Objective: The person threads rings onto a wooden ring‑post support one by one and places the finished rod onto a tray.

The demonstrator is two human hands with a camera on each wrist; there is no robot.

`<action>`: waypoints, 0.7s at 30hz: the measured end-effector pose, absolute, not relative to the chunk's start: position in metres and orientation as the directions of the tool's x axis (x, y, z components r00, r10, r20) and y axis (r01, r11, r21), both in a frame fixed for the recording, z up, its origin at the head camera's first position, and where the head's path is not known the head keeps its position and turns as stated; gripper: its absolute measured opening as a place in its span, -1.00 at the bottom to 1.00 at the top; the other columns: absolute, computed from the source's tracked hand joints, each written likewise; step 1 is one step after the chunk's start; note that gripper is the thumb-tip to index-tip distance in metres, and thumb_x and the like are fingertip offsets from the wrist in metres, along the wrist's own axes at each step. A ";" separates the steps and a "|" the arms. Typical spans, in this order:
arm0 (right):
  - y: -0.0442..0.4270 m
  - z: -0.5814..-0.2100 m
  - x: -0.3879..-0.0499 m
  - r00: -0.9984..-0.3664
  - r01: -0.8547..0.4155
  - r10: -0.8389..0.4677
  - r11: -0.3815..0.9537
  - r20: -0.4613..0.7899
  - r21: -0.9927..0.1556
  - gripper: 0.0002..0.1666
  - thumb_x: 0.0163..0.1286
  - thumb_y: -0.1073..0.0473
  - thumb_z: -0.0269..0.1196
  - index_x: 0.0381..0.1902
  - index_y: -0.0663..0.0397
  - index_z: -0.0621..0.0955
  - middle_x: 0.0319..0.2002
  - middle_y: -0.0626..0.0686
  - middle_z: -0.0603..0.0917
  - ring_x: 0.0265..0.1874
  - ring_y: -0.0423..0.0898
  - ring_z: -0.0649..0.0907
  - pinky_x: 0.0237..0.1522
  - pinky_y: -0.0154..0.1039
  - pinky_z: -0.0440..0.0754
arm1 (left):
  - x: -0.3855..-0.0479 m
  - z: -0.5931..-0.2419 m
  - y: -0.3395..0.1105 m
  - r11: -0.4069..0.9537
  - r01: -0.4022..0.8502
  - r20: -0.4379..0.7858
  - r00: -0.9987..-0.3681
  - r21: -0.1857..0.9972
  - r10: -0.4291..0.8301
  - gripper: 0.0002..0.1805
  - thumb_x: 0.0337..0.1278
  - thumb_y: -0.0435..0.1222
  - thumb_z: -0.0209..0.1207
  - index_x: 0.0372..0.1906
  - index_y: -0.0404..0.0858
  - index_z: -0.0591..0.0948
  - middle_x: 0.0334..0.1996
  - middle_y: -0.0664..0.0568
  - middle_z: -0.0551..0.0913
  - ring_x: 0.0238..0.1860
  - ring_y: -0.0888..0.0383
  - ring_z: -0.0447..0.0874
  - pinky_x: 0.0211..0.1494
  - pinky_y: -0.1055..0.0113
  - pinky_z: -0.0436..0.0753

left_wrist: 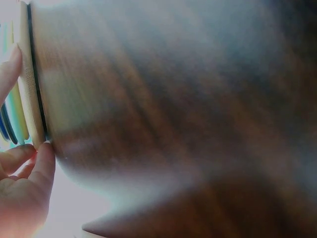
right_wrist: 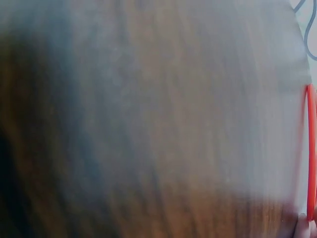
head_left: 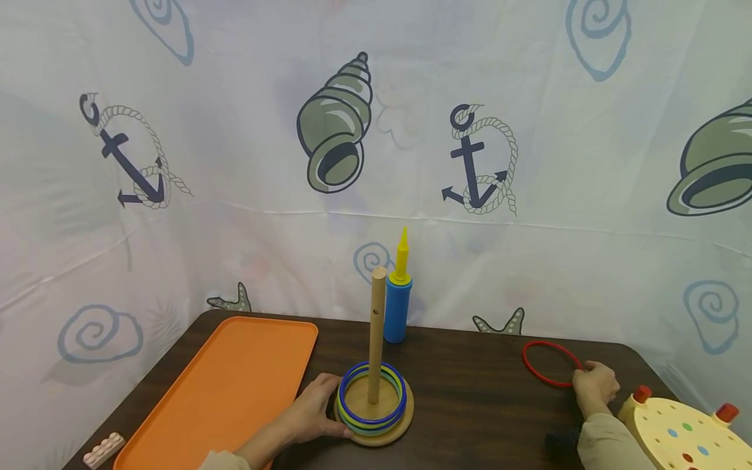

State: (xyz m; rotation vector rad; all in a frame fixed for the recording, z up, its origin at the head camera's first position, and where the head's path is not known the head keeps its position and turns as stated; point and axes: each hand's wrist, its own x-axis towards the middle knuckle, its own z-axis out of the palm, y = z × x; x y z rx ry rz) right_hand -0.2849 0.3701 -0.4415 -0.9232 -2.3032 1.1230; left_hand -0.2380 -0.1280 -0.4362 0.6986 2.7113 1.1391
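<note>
A wooden ring-toss stand (head_left: pixel 376 339) with an upright peg and a round base stands mid-table. Several thin rings (head_left: pixel 403 391) in blue, yellow and green lie stacked around its peg. My left hand (head_left: pixel 317 410) grips the left edge of the base between thumb and fingers; the left wrist view shows the fingertips (left_wrist: pixel 45 148) on the base's rim (left_wrist: pixel 28 94). Over at the right, my right hand (head_left: pixel 595 385) pinches a red ring (head_left: pixel 543 380) at its near right side. Only the ring (right_wrist: pixel 311 148) and bits of fingers show in the right wrist view.
An orange tray (head_left: pixel 235 365) lies left of the stand, with a pale ridged block (head_left: pixel 104 450) beside its near corner. Behind the stand a blue and yellow hand pump (head_left: pixel 397 307) stands upright. A cream pegboard (head_left: pixel 687 431) with red pegs sits by the right forearm.
</note>
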 end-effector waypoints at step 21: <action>0.367 -0.443 -0.283 -0.610 0.325 0.789 0.338 0.078 -0.883 -0.63 0.21 0.40 0.01 -0.04 0.53 0.49 0.03 0.47 0.46 0.06 0.40 0.35 0.18 0.16 0.24 | -0.239 -0.436 -0.129 0.623 0.366 0.060 -0.888 0.691 0.455 -0.07 -0.36 0.03 0.50 0.18 -0.37 0.43 0.08 -0.17 0.40 0.13 -0.19 0.37 0.13 -0.17 0.40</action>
